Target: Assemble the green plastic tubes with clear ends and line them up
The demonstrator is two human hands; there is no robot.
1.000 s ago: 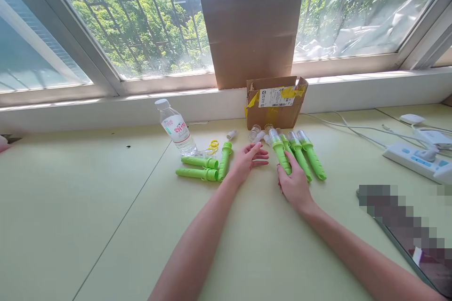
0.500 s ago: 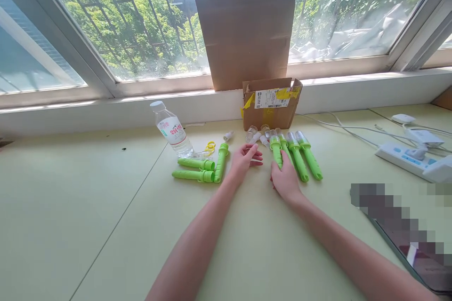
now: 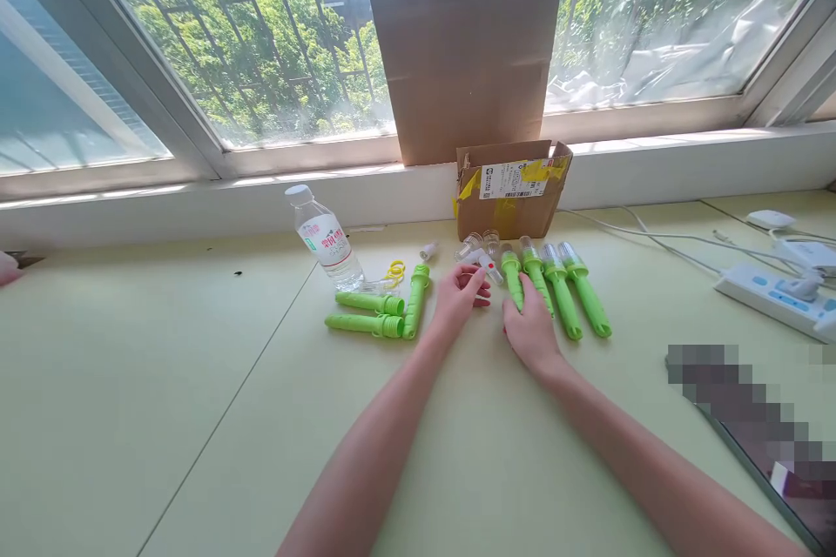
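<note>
My right hand (image 3: 530, 326) is closed around a green plastic handle (image 3: 513, 276), whose top end points toward the box. My left hand (image 3: 462, 296) hovers just left of it, fingers apart and slightly curled, and seems to hold nothing. Past its fingertips lies a small white piece with a red dot (image 3: 489, 266), among other white pieces and clear plastic caps (image 3: 468, 245). Several green handles with clear caps (image 3: 565, 291) lie to the right of my right hand. On the left are three green handles (image 3: 416, 302) with open threaded ends, and another white piece (image 3: 428, 251).
A water bottle (image 3: 326, 244) stands behind the left handles, beside a yellow coiled strap (image 3: 394, 272). An opened cardboard box (image 3: 513, 191) sits against the wall. At right are a power strip (image 3: 777, 296) with cables and a dark phone-like device (image 3: 738, 444), partly blurred out.
The green handle in my right hand has shifted slightly left, away from the handle beside it. My left hand stays near the white pieces. The whole view has moved a little.
</note>
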